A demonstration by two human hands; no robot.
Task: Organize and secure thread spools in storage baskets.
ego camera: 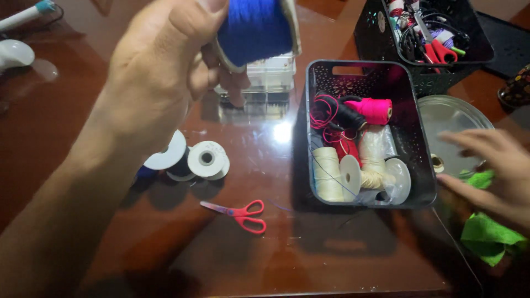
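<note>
Head view showed my left hand [160, 72] pinching a blue thread spool [255, 27] aloft; I judged a slip could drop it onto the clear plastic box [270, 74] below, while my right hand [494, 165] lay spread by green felt [488, 234].

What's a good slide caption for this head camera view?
Left hand lifts a blue thread spool above the table; right hand touches green fabric beside the spool basket.

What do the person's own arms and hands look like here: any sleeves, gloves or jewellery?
Both are bare. The left hand and its forearm show no sleeve, glove, ring or watch. The right hand is blurred; no glove or ring shows on it.
</note>
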